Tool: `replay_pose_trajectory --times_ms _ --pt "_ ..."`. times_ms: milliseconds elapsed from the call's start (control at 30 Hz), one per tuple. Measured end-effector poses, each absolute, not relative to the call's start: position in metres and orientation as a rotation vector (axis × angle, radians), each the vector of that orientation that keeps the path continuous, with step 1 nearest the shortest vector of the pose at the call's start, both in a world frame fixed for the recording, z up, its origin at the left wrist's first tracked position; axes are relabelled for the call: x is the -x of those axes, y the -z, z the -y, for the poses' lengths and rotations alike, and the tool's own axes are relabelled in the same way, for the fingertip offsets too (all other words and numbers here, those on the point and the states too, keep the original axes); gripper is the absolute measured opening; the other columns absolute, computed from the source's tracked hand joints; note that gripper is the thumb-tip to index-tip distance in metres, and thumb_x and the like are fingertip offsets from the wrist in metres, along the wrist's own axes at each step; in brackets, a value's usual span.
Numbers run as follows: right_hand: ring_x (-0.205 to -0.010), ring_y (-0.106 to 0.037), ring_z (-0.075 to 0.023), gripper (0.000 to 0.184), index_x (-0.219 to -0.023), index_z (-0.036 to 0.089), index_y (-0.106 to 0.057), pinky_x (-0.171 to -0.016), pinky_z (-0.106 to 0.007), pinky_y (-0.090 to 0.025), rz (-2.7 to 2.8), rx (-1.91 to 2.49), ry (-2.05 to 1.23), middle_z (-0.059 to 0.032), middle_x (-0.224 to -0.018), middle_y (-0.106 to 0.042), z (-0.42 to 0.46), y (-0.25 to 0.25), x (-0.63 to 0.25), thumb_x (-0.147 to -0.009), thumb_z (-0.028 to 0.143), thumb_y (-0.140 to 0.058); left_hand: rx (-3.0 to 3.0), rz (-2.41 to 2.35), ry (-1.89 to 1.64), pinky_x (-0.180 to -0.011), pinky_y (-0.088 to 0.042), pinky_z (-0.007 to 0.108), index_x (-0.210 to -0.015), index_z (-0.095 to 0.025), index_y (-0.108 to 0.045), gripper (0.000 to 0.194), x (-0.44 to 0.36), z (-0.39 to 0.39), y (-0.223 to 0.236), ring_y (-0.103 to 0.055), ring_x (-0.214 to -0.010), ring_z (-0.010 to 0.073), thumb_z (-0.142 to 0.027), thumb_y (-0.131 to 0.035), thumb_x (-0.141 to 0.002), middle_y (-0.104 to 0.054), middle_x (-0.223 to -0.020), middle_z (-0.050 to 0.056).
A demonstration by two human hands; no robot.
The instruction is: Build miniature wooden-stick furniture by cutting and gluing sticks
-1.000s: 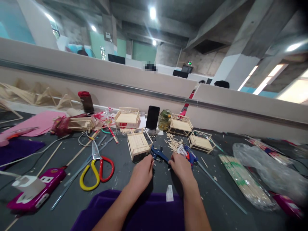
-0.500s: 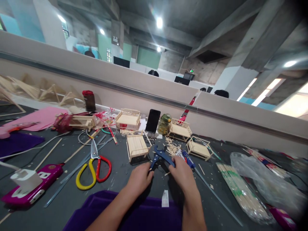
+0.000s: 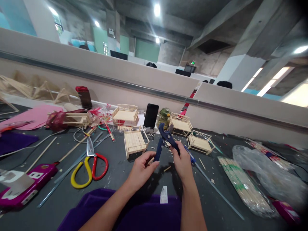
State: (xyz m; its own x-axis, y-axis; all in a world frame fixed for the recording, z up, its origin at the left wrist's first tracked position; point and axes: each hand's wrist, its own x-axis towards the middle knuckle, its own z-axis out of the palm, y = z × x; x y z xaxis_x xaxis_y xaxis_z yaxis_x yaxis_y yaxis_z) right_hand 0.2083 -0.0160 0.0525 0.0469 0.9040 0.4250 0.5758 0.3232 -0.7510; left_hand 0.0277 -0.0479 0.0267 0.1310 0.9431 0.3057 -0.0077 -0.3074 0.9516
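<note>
Blue-handled pliers [image 3: 165, 139] are lifted off the dark table, jaws pointing up. My right hand [image 3: 183, 163] is closed round one handle. My left hand [image 3: 141, 169] grips the tip of the other handle and pinches a thin wooden stick [image 3: 150, 160]. Just behind the hands stands a small model bed of wooden sticks [image 3: 134, 141]. Loose stick offcuts [image 3: 167, 167] lie on the table below the pliers.
Scissors with a yellow and a red handle [image 3: 89, 162] lie to the left. Further stick models [image 3: 125, 115] [image 3: 200, 142], a black phone on a stand [image 3: 151, 116] and a green jar [image 3: 164, 117] stand behind. A bagged bundle of sticks [image 3: 243, 183] lies right; purple cloth [image 3: 134, 211] in front.
Both hands picked the blue pliers up from the table and raised them, jaws now pointing upward. The head turned slightly.
</note>
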Motion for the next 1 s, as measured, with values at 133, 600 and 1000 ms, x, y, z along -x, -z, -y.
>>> replay_pose_trajectory --times_ms 133,600,1000 --pt "-0.104 -0.059 -0.0223 0.034 -0.116 0.018 -0.058 -0.093 -0.035 -0.043 1.64 1.259 -0.626 -0.0091 -0.113 -0.065 0.007 -0.039 -0.208 -0.092 0.037 -0.042 -1.712 -1.11 -1.371 -0.07 -0.046 0.025 -0.104 -0.021 -0.067 0.021 -0.029 0.05 -0.024 -0.059 -0.079 0.0154 -0.027 -0.059 -0.086 -0.067 -0.091 0.003" --pt "-0.105 -0.057 -0.0233 0.073 -0.138 0.019 -0.034 -0.094 -0.038 -0.046 1.485 1.124 -0.829 -0.0107 -0.119 -0.058 0.023 -0.045 -0.159 -0.075 0.037 -0.067 -1.725 -1.083 -1.469 -0.062 -0.04 0.023 -0.1 -0.02 -0.066 0.016 -0.033 0.053 -0.028 -0.051 -0.07 0.0138 -0.026 -0.06 -0.087 -0.059 -0.081 0.001" --pt "-0.105 -0.056 -0.0258 0.061 -0.124 0.021 -0.049 -0.091 -0.039 -0.045 1.905 1.164 -0.305 -0.0093 -0.115 -0.059 0.027 -0.051 -0.184 -0.064 0.011 -0.052 -1.762 -1.071 -1.666 -0.071 -0.041 0.027 -0.11 -0.021 -0.068 0.027 0.001 0.053 -0.043 -0.05 -0.078 0.0162 -0.027 -0.046 -0.096 -0.05 -0.081 0.003"
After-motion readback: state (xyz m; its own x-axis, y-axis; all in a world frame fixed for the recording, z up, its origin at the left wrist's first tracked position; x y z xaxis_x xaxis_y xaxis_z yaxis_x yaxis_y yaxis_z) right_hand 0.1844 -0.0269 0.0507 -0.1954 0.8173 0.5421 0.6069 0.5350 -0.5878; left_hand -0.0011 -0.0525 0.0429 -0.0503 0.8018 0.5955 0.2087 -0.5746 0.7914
